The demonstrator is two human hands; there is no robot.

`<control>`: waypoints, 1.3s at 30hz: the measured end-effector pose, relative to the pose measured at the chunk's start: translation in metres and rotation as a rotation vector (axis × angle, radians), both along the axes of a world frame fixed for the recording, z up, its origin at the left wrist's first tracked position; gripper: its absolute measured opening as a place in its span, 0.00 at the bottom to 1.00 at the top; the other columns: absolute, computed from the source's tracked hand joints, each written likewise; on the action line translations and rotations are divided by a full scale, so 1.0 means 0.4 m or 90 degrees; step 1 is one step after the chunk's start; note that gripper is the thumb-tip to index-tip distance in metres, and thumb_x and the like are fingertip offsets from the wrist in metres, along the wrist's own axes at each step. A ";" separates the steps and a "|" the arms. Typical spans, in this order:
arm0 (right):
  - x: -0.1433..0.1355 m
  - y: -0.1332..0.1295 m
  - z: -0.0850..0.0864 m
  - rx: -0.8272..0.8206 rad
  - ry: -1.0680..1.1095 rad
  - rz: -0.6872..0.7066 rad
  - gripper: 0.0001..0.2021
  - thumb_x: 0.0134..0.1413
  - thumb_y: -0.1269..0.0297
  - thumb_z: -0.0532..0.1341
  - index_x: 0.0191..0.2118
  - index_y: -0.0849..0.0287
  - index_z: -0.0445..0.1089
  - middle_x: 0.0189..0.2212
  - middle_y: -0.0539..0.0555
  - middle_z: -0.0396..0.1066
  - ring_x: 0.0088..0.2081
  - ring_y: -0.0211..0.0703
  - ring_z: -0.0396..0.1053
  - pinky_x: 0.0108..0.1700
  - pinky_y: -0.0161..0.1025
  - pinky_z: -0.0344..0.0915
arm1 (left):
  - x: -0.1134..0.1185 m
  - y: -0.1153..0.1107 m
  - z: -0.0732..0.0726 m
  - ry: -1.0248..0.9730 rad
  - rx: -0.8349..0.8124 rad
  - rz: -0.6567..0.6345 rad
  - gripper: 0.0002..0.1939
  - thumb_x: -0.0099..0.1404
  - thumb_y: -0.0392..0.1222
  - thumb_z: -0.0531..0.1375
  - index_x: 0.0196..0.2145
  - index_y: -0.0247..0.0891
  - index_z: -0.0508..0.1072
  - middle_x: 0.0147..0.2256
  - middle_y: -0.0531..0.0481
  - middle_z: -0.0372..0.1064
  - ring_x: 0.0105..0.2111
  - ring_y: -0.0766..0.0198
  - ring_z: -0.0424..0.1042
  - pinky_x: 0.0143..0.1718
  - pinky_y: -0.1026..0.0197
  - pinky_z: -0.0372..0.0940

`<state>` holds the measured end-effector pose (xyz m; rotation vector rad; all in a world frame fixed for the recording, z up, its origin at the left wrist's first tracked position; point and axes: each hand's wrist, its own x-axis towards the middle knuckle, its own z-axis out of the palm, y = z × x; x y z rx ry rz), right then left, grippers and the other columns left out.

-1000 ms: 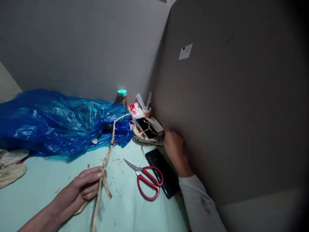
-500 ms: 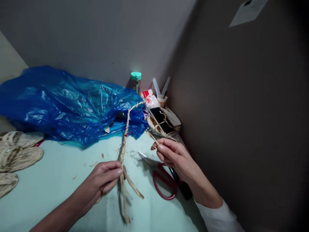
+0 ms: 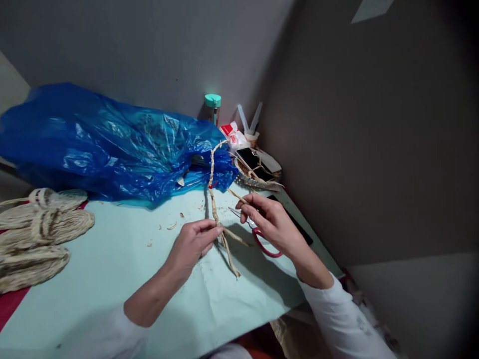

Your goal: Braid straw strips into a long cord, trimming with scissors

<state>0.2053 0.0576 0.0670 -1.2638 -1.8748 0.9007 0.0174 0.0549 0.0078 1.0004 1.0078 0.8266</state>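
My left hand [image 3: 196, 242] pinches a braided cord of pale dried plant fibre [image 3: 214, 202] near its lower end. Loose strand ends hang below the fingers, and a bit of red is tied partway up the braid. The braid's far end reaches toward the white-and-red packet. My right hand [image 3: 267, 217] is closed, pinching a thin strip of the same fibre [image 3: 236, 196] between thumb and fingertips. Red-handled scissors [image 3: 264, 244] lie on the table just under my right hand, partly hidden by it.
A large blue plastic bag [image 3: 112, 149] lies along the back. Woven fibre slippers [image 3: 56, 224] sit at left. Back right stand a green-lidded jar [image 3: 212, 101], a white-and-red packet [image 3: 237, 139] and a basket [image 3: 258, 182] holding a phone [image 3: 252, 162]. Fibre scraps dot the table [image 3: 130, 259].
My view has shifted, showing more of the slippers and the table's front edge. Both hands keep their holds on the braid and the strip, and now appear closer together.
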 end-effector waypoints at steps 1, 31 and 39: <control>-0.003 -0.012 0.007 0.006 -0.028 -0.010 0.12 0.64 0.60 0.53 0.33 0.61 0.68 0.26 0.50 0.68 0.27 0.34 0.61 0.33 0.32 0.55 | 0.000 -0.001 -0.003 -0.009 0.001 0.006 0.11 0.58 0.45 0.63 0.27 0.34 0.71 0.18 0.61 0.47 0.17 0.76 0.42 0.20 0.63 0.35; 0.078 -0.230 -0.051 -0.181 -0.120 0.089 0.20 0.67 0.58 0.47 0.30 0.60 0.69 0.22 0.49 0.64 0.27 0.36 0.62 0.34 0.34 0.56 | -0.008 0.001 -0.002 -0.049 -0.001 0.104 0.11 0.46 0.38 0.71 0.24 0.28 0.75 0.17 0.61 0.49 0.15 0.81 0.41 0.17 0.67 0.33; 0.094 -0.206 0.018 -0.040 -0.191 0.020 0.17 0.67 0.56 0.49 0.40 0.58 0.71 0.32 0.52 0.71 0.33 0.40 0.66 0.38 0.36 0.57 | -0.019 0.011 0.013 -0.067 -0.021 0.034 0.11 0.46 0.38 0.71 0.24 0.28 0.75 0.18 0.59 0.53 0.15 0.82 0.42 0.16 0.69 0.35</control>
